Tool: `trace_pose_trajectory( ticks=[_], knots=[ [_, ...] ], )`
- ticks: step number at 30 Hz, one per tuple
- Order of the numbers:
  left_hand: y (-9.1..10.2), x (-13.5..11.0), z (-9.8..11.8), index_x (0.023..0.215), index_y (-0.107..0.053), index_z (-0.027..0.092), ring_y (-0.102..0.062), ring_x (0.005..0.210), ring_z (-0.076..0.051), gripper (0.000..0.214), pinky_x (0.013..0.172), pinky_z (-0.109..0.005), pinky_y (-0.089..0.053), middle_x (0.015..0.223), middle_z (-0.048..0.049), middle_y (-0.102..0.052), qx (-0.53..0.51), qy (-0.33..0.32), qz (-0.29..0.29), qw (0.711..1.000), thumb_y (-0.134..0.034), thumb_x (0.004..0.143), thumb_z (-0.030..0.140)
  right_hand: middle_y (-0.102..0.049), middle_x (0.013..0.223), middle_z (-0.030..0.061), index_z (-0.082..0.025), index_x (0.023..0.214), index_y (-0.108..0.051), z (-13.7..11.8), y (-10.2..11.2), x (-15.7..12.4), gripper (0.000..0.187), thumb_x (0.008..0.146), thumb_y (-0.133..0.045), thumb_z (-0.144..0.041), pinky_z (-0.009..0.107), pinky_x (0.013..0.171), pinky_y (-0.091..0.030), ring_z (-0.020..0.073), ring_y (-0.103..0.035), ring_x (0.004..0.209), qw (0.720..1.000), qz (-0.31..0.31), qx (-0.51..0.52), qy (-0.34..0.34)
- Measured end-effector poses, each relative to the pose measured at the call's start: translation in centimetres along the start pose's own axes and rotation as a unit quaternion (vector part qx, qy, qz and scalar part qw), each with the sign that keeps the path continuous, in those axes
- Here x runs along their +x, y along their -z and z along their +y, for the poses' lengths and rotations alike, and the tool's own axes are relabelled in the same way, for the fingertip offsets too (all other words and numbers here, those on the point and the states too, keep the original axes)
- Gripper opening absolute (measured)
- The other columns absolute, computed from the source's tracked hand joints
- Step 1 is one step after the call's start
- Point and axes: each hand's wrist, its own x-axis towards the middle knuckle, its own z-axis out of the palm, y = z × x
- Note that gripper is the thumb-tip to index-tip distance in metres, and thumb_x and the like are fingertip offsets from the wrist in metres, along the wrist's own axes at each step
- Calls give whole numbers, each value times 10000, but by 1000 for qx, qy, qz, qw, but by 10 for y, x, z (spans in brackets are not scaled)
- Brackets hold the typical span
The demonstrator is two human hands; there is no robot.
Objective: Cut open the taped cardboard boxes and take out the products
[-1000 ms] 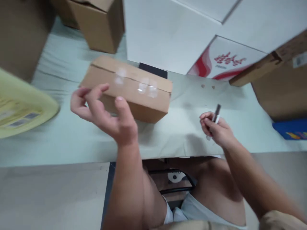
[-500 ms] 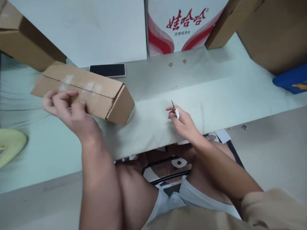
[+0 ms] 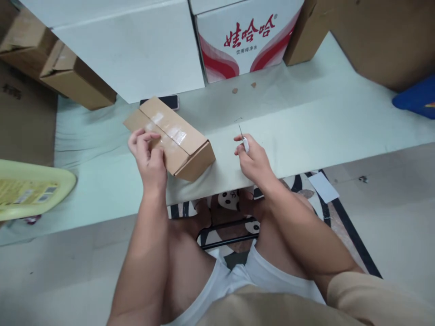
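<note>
A long brown cardboard box (image 3: 183, 124), with strips of clear tape across its top seam, sits tilted over the cloth-covered table. My left hand (image 3: 147, 154) is closed on its near left side, fingers and thumb pressed against the cardboard. To the right of the box, my right hand (image 3: 254, 158) holds a small knife (image 3: 245, 144) with a white handle, its thin blade pointing up and away from me. The blade is apart from the box. Partly behind the box lies a dark phone (image 3: 171, 102).
A white carton (image 3: 136, 54) and a red-and-white water carton (image 3: 251, 40) stand at the back. Brown boxes (image 3: 79, 81) are at the left, near a yellow-green bottle (image 3: 34, 190). Brown scraps (image 3: 234, 91) lie on the table. A blue package (image 3: 416, 102) is at the right.
The box has moved right, closer to my right hand, and turned, with my left hand still on it. My right hand keeps the knife at about the same place. The view has shifted.
</note>
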Motion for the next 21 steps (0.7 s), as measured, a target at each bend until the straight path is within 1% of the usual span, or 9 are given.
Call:
trace_pose_trajectory(
  ticks=[4,7,11,14,16,18,21],
  knots=[
    [-1,-15,13,1005,-585,142,-352,1388,-209,347,1244,-390,-272,1333,-114,-424,2,-7,-12,1000,-463,750,-58,-644,799,13,-242,1099,-548,-4,-8,2,231,901,-429,-251,331,716,-435,172,-579,720,999,6,31,-28],
    [-3,-22,17,1015,-583,182,-364,1403,-210,338,1257,-422,-277,1346,-97,-434,6,-19,-22,1000,-466,773,-23,-626,781,0,-247,1080,-543,-6,-14,3,202,916,-426,-232,340,735,-445,168,-582,723,996,11,63,-54],
    [-5,-25,14,980,-592,248,-380,1419,-239,312,1260,-450,-301,1326,-78,-463,1,-42,-17,999,-503,764,42,-603,758,-16,-246,1057,-538,-10,-18,4,169,926,-437,-210,322,692,-434,146,-550,660,993,8,95,-65],
    [-6,-25,11,984,-598,256,-395,1412,-277,231,1258,-499,-303,1327,-92,-464,-4,-62,-29,998,-543,801,127,-586,732,-25,-240,1023,-532,-12,-18,5,147,926,-433,-188,302,643,-418,129,-517,609,991,9,108,-73],
    [-6,-25,9,998,-596,263,-388,1411,-281,208,1253,-513,-310,1331,-89,-461,2,-67,-39,997,-557,823,158,-580,720,-28,-232,1004,-528,-14,-17,6,140,926,-429,-170,293,625,-413,119,-501,587,990,12,113,-81],
    [-5,-24,7,1019,-594,261,-370,1411,-264,226,1254,-506,-315,1335,-82,-450,6,-68,-46,997,-554,831,142,-574,706,-32,-228,991,-520,-15,-17,7,137,927,-422,-157,289,611,-413,114,-493,572,989,12,120,-87],
    [-5,-23,4,1045,-592,221,-357,1395,-238,301,1262,-509,-300,1331,-85,-427,2,-72,-55,996,-525,803,56,-568,698,-34,-225,993,-508,-15,-17,9,143,930,-411,-140,288,607,-420,113,-496,567,988,11,120,-99]
  ],
)
